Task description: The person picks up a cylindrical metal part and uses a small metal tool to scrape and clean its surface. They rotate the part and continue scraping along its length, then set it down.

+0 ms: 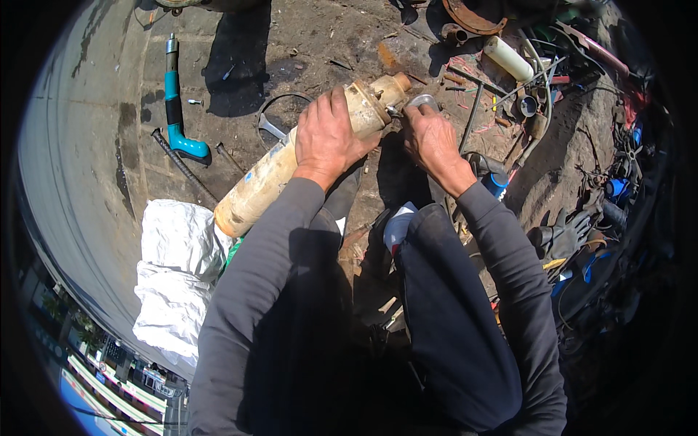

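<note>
A long, worn cream metal cylinder [262, 188] lies slanted before me, its narrower, rusty-ended part at the upper right. My left hand [327, 131] grips it from above near the collar, fingers spread over its surface. Beside the collar, my right hand [431, 139] is closed on a small metal tool [422, 101] with a rounded, shiny head; the fingers hide much of it. A small metal fitting [392, 111] shows between that hand and the cylinder. Behind the cylinder lies a metal ring [262, 120] with an open-end wrench [271, 128] inside its outline.
A teal and black power tool [172, 109] and a ribbed steel bar [182, 166] lie left. White fabric [177, 245] sits at lower left. Scrap, a cream cylinder [508, 59], a blue can [495, 185] and a glove [567, 231] are at right.
</note>
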The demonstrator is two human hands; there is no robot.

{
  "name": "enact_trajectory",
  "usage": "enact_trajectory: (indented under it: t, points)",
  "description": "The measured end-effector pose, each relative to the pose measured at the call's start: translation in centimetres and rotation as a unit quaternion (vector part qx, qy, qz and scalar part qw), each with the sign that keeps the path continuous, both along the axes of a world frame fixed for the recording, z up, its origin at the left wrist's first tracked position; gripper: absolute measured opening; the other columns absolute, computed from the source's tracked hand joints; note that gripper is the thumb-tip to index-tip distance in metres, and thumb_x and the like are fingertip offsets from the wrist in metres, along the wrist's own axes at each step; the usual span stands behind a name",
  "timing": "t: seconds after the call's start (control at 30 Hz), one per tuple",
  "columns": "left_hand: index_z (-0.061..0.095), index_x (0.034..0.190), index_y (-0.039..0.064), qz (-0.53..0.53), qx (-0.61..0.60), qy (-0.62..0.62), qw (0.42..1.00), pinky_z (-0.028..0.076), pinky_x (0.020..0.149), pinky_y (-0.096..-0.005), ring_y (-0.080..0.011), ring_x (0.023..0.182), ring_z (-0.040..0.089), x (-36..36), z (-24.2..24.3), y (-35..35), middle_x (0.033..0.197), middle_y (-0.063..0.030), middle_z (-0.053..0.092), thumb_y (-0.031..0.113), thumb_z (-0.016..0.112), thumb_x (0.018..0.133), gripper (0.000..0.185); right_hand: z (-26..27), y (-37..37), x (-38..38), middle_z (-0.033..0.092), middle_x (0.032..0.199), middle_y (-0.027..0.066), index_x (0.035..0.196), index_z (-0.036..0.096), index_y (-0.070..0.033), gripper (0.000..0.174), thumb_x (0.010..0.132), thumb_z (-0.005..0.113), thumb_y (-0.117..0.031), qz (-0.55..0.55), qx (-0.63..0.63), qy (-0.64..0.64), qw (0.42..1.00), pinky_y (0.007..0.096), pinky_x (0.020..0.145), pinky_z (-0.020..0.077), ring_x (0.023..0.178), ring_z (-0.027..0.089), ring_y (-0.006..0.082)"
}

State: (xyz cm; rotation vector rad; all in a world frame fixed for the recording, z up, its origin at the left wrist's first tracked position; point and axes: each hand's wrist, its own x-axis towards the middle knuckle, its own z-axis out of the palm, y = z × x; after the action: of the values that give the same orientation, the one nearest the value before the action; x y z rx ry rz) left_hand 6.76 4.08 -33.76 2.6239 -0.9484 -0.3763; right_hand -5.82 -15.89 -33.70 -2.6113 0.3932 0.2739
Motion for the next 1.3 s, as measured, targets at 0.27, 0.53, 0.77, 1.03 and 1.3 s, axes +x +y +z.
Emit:
enact_trajectory:
  t: [0.27,0.53,0.77,1.03,1.3]
  points:
    - [0.050,0.155,-0.001,0.001,0.004,0.007,1.000,0.053,0.104,-0.0494,-0.0390,0.120,0.066,0.1,0.1,-0.1,0.129,-0.0196,0.065,0.060,0.095,0.072,0.112,-0.1,-2.2,0.7,0.074,0.110,0.0251,0.116,0.068,-0.001,0.034,0.083,0.077,-0.007,0.000,-0.065,0.005,0.998,0.0565,0.090,0.0592,0.104,0.070,0.0489]
    - [0.051,0.154,0.000,0.006,0.002,0.020,1.000,0.053,0.103,-0.0496,-0.0393,0.119,0.066,0.1,0.2,0.0,0.128,-0.0192,0.064,0.059,0.095,0.072,0.111,7.0,-3.3,1.8,0.068,0.076,0.0280,0.101,0.063,0.001,0.018,0.093,0.074,-0.010,0.042,0.019,0.042,0.998,0.0597,0.068,0.0537,0.077,0.068,0.0518]
    - [0.052,0.152,-0.001,0.006,-0.005,0.007,1.000,0.052,0.105,-0.0497,-0.0388,0.120,0.066,0.0,0.2,-0.1,0.128,-0.0187,0.065,0.060,0.095,0.071,0.110,10.8,-3.2,5.9,0.068,0.076,0.0266,0.098,0.064,0.003,0.025,0.088,0.079,-0.014,0.093,0.024,0.020,0.995,0.0584,0.067,0.0550,0.079,0.071,0.0513]
    - [0.051,0.153,0.000,0.006,-0.006,-0.003,1.000,0.053,0.103,-0.0498,-0.0398,0.119,0.066,0.0,-0.5,-0.1,0.127,-0.0194,0.065,0.061,0.091,0.076,0.106,9.8,-2.4,9.0,0.074,0.082,0.0274,0.091,0.076,0.002,0.030,0.083,0.088,-0.025,0.124,-0.049,0.107,0.985,0.0525,0.072,0.0622,0.084,0.077,0.0473]
    - [0.051,0.154,0.000,0.000,-0.004,0.002,1.000,0.052,0.105,-0.0507,-0.0410,0.123,0.065,0.0,-0.6,0.2,0.130,-0.0202,0.064,0.062,0.091,0.077,0.108,9.2,-2.5,9.2,0.075,0.081,0.0256,0.089,0.076,0.000,0.033,0.086,0.089,-0.030,0.148,-0.056,0.097,0.983,0.0526,0.071,0.0626,0.082,0.078,0.0453]
